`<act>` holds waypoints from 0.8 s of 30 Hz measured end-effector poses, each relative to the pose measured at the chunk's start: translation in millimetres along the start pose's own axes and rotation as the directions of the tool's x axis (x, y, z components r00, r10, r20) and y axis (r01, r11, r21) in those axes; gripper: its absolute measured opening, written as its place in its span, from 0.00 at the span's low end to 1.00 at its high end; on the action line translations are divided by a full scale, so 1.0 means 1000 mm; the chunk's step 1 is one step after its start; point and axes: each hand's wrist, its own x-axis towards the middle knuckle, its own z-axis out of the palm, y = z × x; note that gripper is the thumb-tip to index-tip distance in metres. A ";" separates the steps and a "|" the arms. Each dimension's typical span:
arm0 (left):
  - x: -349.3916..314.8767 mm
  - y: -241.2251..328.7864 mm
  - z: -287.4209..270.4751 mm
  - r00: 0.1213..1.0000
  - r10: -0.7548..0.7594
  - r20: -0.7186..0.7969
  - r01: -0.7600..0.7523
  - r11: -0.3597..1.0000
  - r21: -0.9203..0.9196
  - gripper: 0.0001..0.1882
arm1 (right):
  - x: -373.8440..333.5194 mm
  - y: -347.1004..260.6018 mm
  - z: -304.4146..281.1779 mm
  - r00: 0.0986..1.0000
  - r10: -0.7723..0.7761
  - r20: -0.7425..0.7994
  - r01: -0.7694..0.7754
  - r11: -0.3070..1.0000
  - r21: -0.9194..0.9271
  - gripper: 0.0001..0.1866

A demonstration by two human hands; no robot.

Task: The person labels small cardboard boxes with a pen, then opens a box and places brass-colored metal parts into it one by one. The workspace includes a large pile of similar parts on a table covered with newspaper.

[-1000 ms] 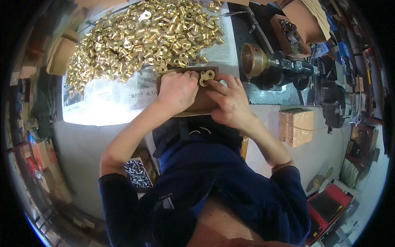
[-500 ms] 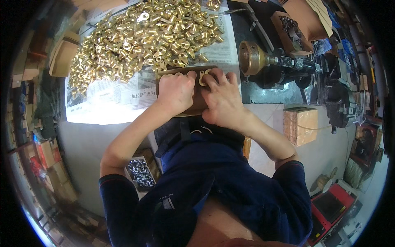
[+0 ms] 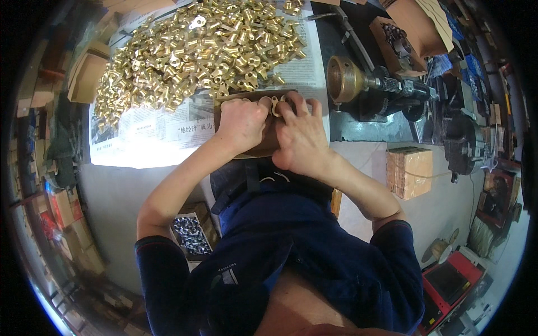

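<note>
Over a shallow brown cardboard box (image 3: 268, 144) at the near edge of the table, my two hands meet close together. My right hand (image 3: 302, 131) has its fingers bent round a small brass fitting (image 3: 274, 105), whose flanged end shows by the fingertips. Curled into a fist, my left hand (image 3: 242, 124) presses its thumb side toward that fitting; whatever its fingers hold is hidden. Just beyond the box lies a large heap of similar brass fittings (image 3: 207, 50), spread over newspaper (image 3: 151, 143).
Right of the newspaper, a machine with a round brass-coloured head (image 3: 343, 79) stands on a dark bench. Behind it sits an open carton of metal parts (image 3: 395, 47). A wrapped box (image 3: 410, 172) is on the floor at right, and a box of silvery parts (image 3: 191, 235) at lower left.
My right hand has shifted very slightly left, and the brass fitting has turned a little between the hands. My left hand stays nearly in place.
</note>
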 end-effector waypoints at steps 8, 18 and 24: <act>0.000 -0.003 0.002 0.996 0.081 -0.043 -0.081 0.997 -0.010 0.11 | -0.003 0.000 0.006 0.996 0.011 -0.083 -0.009 1.000 0.028 0.20; 0.000 -0.005 0.005 0.995 0.078 -0.058 -0.079 0.997 -0.015 0.11 | -0.002 0.001 0.006 0.997 0.015 -0.072 -0.012 0.999 0.049 0.19; -0.001 -0.006 0.006 0.993 0.081 -0.089 -0.085 0.995 -0.046 0.10 | -0.002 0.000 0.004 0.998 0.013 -0.065 -0.011 0.999 0.035 0.20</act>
